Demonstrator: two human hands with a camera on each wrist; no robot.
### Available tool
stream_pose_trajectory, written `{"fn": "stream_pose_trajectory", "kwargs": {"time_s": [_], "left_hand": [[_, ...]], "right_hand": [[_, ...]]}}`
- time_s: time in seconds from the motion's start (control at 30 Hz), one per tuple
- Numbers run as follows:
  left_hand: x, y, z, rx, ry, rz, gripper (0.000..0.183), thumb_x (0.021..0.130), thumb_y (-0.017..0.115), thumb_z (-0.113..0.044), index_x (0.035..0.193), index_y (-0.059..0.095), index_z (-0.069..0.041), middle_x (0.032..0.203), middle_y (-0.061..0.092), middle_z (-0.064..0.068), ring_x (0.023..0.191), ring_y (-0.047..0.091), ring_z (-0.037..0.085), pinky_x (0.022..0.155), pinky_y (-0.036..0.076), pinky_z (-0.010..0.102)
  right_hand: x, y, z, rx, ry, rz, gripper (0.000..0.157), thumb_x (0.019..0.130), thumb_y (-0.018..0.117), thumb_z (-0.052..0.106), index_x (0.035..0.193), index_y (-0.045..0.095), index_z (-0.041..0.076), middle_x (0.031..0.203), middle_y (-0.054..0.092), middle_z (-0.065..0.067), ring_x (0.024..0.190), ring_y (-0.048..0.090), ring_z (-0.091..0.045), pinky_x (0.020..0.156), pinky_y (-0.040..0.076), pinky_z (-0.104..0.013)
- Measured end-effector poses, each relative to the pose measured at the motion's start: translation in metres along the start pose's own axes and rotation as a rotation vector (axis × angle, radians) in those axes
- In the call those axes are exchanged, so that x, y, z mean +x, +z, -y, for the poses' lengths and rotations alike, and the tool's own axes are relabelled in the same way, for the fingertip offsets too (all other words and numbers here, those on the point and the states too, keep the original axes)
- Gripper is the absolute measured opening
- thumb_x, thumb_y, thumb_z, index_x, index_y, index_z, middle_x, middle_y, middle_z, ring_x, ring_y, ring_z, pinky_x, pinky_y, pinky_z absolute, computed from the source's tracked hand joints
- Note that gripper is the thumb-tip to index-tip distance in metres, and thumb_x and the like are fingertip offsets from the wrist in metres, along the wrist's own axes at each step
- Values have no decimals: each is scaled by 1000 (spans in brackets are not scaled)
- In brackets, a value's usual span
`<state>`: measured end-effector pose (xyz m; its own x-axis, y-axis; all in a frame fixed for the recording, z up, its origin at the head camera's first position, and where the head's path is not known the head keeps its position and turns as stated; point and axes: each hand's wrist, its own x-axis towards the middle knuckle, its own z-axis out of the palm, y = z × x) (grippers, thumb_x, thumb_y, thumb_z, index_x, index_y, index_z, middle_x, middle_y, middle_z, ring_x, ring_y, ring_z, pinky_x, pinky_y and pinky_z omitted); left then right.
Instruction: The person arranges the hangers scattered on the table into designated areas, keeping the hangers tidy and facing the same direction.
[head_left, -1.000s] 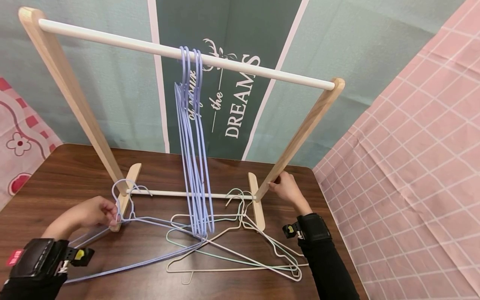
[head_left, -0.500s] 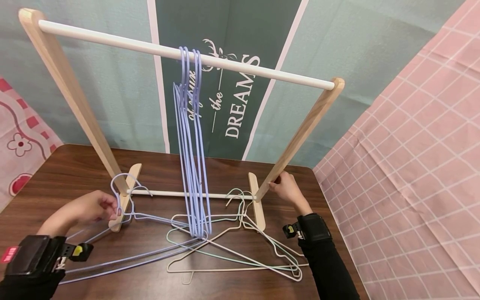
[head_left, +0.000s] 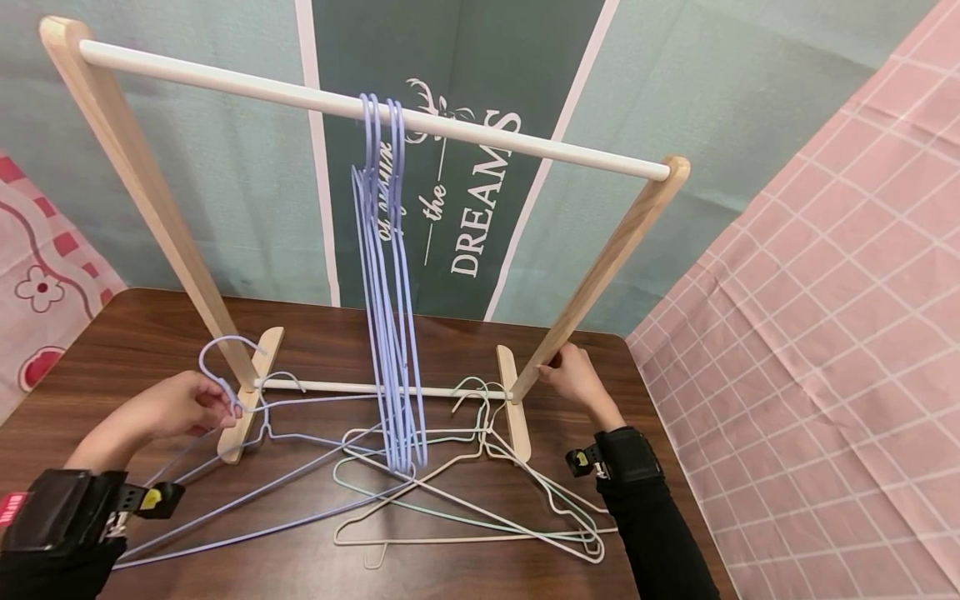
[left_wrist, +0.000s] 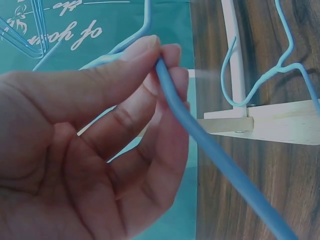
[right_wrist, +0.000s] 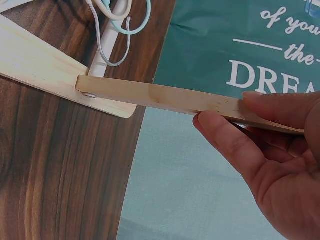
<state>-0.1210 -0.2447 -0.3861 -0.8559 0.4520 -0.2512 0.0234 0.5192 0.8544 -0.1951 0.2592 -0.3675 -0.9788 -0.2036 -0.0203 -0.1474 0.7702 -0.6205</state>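
Thumb and fingertips of the left hand (head_left: 176, 407) pinch the held blue hanger (left_wrist: 215, 154) at its neck; the other fingers curl in close behind. That neck sits left of centre in the head view, its hook rising before the left upright (head_left: 153, 192). Thumb and fingers of the right hand (head_left: 576, 377), at centre right, grip the right upright (head_left: 599, 279) near its base.

Further out, a second blue hanger (left_wrist: 267, 75) has its hook beside the lower bar (head_left: 330, 387) and wires overlapping those of the held one. Blue hangers bunched at upper centre (head_left: 390, 358) hang from the top bar (head_left: 240, 85). White hangers (head_left: 450, 541) and a green hanger (head_left: 450, 515) overlap on the table (head_left: 112, 350) at lower centre.

Hazards, in my judgement: crossed wires could snag, dragging the second hanger along. One wire of the held hanger runs to the bunch; whether in front or behind, I cannot tell, and contact there might swing it. Such a narrow pinch may let the frame pivot. Should the right hand slacken, a tug could shift the rack.
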Motion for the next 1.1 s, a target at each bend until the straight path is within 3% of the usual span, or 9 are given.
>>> {"fn": "stream_pose_trajectory", "kwargs": {"time_s": [0.33,0.57,0.8,1.1], "left_hand": [[0,2,-6,55,6,-98,13,81,62,4,84,58,16,70,62,-1,54,49,1,49,44,23],[0,4,-13,64,-35,-145,15,81,63,4,89,59,16,71,63,4,58,54,3,52,50,26],[2,7,-15,77,-14,-207,14,80,66,2,87,60,13,71,63,7,58,55,3,53,50,26],[6,7,-17,-44,-32,-207,16,82,59,10,93,54,20,76,65,9,62,60,8,57,53,28]], "right_hand": [[0,-1,0,3,3,0,22,86,60,1,105,55,-9,85,60,-19,70,60,-24,55,44,-31],[0,0,-1,8,5,9,23,86,60,1,106,54,-9,87,60,-20,75,61,-30,56,45,-32],[1,0,-1,12,10,18,24,86,59,1,107,54,-10,90,60,-23,76,62,-29,58,47,-32],[1,0,0,5,6,10,24,86,60,1,106,55,-10,88,60,-22,74,62,-28,57,46,-32]]}}
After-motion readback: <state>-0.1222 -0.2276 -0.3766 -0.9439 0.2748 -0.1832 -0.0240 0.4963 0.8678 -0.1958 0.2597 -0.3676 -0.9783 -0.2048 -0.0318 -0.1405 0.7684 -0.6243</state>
